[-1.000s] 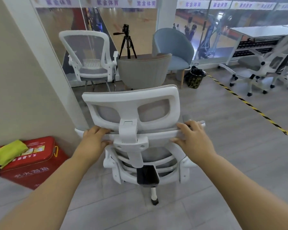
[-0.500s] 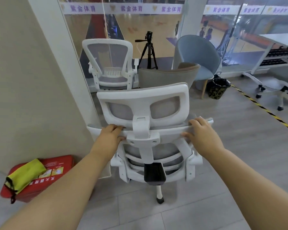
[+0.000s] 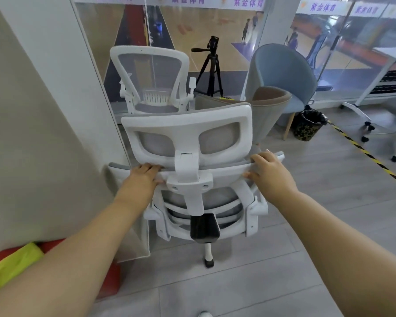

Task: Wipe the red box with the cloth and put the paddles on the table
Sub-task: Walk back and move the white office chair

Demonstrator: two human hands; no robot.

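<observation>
A white mesh office chair [image 3: 188,131] stands right in front of me, its back toward me. My left hand [image 3: 143,177] grips the top edge of the backrest on the left. On the right side of that edge, my right hand [image 3: 269,172] holds on too. The red box [image 3: 110,280] lies on the floor at the lower left against the wall, mostly hidden behind my left forearm. A yellow-green pouch [image 3: 12,264] rests on top of it. No cloth or paddles show.
A beige wall and white pillar [image 3: 55,88] stand at the left. Behind the chair are another white mesh chair [image 3: 150,81], a tripod [image 3: 210,69], a grey tub chair [image 3: 261,106], a blue chair [image 3: 284,74] and a dark bin [image 3: 309,126]. Yellow-black tape [image 3: 366,154] crosses the floor at right.
The chair has rolled forward and left toward the pillar under both hands. The view has shifted, so the red box now sits lower and is mostly covered by my left forearm.
</observation>
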